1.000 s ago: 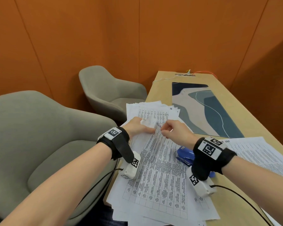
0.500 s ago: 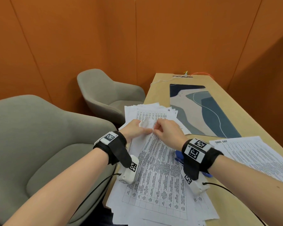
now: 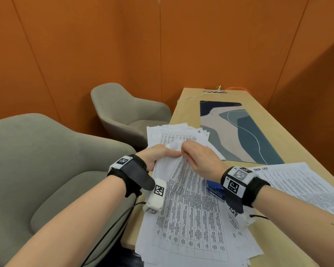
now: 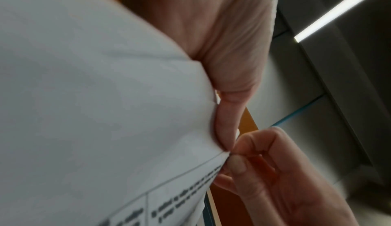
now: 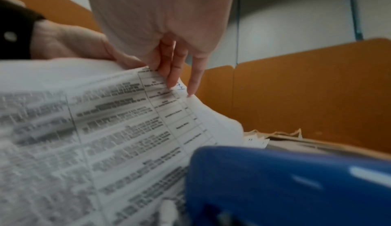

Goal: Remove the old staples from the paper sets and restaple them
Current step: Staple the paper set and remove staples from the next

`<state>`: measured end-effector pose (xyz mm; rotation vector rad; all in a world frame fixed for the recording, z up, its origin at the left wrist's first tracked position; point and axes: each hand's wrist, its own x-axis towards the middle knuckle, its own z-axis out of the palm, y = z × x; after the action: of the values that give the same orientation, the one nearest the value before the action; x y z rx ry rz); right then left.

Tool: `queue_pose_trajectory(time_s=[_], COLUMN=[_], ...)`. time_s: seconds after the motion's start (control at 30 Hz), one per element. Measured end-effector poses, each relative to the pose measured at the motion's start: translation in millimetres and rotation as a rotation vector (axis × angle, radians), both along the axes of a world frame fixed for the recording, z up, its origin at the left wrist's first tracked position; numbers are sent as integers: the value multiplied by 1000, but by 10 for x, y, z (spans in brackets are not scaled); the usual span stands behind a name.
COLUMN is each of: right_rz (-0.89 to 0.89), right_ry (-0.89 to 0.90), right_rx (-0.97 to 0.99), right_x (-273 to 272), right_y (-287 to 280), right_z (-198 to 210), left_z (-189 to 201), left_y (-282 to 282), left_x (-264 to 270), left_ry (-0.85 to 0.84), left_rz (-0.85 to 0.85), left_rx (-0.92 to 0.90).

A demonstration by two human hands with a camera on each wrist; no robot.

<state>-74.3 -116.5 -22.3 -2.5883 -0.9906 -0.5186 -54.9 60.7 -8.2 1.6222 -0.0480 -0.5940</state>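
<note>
Pinching the top corner of a printed paper set (image 3: 185, 201), a person's left hand (image 3: 158, 155) and right hand (image 3: 199, 157) meet over a wooden table (image 3: 289, 145), fingertips nearly touching. The left thumb (image 4: 227, 122) presses along the folded corner, gripping the sheets; the right hand's curled fingers (image 5: 171, 72) nip the same corner from the opposite side. No staple can be made out there. The set lies atop a loose stack of similar sheets at the table's near edge, beside a blue stapler (image 3: 214, 188) partly hidden under the right wrist. More printed pages (image 3: 301, 187) lie to the right, a patterned desk mat (image 3: 245, 132) beyond.
</note>
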Motion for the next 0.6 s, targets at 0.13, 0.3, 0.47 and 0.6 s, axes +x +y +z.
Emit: queue_pose_trajectory(time_s=[0.13, 0.3, 0.47, 0.6], right_rz=[7, -303, -418, -394], right_ry=[-61, 296, 748, 924], right_rx=[-53, 313, 741, 842], right_x=[6, 41, 17, -72], right_y=[-46, 58, 89, 134], right_z=[6, 4, 17, 101], left_z=[27, -13, 29, -34], left_y=[-16, -57, 39, 141], left_x=[-8, 36, -40, -134], left_ry=[-25, -202, -95, -57], left_rz=[23, 120, 4, -38], left_rx=[-11, 159, 27, -121])
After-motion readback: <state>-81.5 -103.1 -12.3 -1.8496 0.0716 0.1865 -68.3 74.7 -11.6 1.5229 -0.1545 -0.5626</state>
